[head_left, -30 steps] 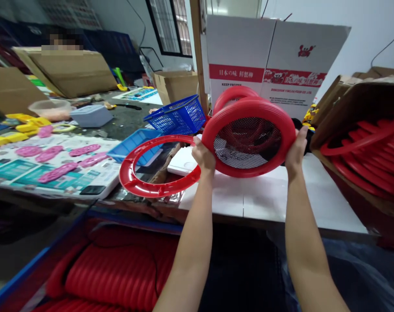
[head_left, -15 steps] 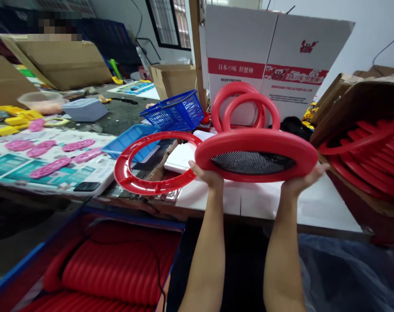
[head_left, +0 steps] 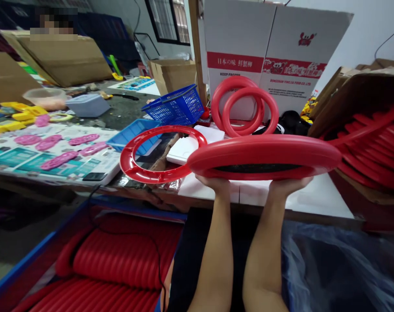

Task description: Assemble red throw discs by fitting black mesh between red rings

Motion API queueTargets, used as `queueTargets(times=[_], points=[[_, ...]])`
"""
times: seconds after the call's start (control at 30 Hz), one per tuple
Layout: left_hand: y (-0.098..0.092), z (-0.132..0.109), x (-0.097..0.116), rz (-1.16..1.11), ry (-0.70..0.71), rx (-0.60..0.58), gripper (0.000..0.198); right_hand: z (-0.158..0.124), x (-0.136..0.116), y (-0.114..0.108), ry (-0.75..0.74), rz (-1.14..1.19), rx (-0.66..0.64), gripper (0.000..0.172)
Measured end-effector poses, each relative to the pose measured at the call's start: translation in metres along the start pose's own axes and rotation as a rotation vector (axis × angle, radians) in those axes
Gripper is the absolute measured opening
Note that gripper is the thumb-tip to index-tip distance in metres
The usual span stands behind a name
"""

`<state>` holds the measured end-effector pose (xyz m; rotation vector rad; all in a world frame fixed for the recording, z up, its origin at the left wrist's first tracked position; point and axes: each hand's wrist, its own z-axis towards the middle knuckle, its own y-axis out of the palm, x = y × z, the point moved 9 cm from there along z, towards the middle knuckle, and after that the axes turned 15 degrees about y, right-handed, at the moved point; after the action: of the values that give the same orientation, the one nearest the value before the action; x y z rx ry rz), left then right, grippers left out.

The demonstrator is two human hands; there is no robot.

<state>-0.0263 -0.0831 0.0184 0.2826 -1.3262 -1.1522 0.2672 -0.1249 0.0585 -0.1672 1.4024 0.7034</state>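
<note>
A large red plastic ring is held up in front of me, tipped so that I see it nearly edge-on. Dark mesh-like material shows in its opening. My left hand supports it from below on the left. From beneath, my right hand holds its right part. Most of my fingers are hidden by the ring. Just left of it lies a flatter, glossy red ring frame, partly overlapped by the held ring. Two plain red rings lean against a white carton behind.
A blue bin with rows of red rings sits below left. More red rings fill a carton at right. Blue basket, blue tray and pink pieces lie on the table. A person sits far left behind cardboard.
The held ring has come closer and tilted flatter, so less of its mesh shows. My hands have moved inward beneath it, and their fingertips are now covered.
</note>
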Motion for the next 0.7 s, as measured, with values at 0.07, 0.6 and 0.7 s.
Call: queueTargets(times=[0.07,0.6,0.7], points=[[0.007,-0.002,-0.005,0.008,-0.022,-0.011,0.064,-0.018,0.022,0.013,0.101,-0.011,-0.08,0.091],[0.009,-0.013,-0.007,-0.065,-0.086,-0.004,0.069,-0.063,0.08,0.074,0.318,0.176,-0.161,0.088],[0.028,-0.012,-0.01,0.047,-0.269,-0.394,0.076,-0.056,0.055,0.079,0.198,0.059,-0.312,0.095]])
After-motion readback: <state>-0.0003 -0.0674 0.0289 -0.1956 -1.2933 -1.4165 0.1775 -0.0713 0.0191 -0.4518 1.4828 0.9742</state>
